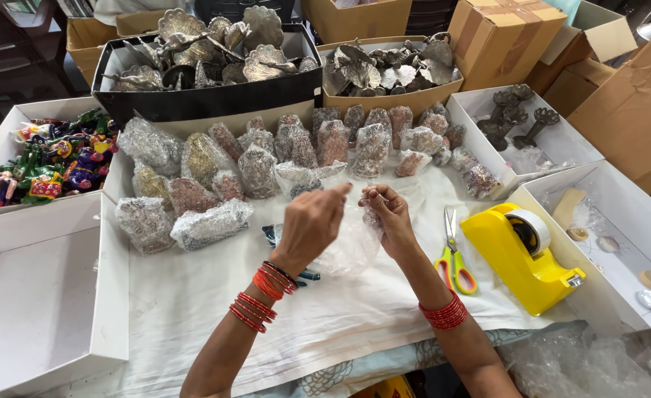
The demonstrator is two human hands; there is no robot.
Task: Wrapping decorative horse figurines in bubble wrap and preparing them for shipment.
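**Both hands pinching clear wrap over the white-covered counter**

The left hand (309, 225) and the right hand (390, 215) are raised close together, fingertips nearly meeting, above the counter (193, 309). Each is closed in a pinch on the clear plastic wrap (351, 247), which hangs down between and below them as a crumpled, see-through sheet. Whether a small piece sits inside the wrap cannot be told from here.

Just beyond the fingertips lies a crowd of wrapped figurines (259, 169), bundled in the same clear film. To the outside of the right hand rest scissors (452, 254) with yellow and red handles, and further out the yellow tape dispenser (523, 254). Behind the left wrist a blue-handled tool (270, 234) peeks out, mostly hidden. An open white box (38, 295) stands well out to the left hand's side.

To do this step well, it seems wise to keep the film taut between the two pinches, so it folds flat rather than bunching, and to hold it low over the cloth.
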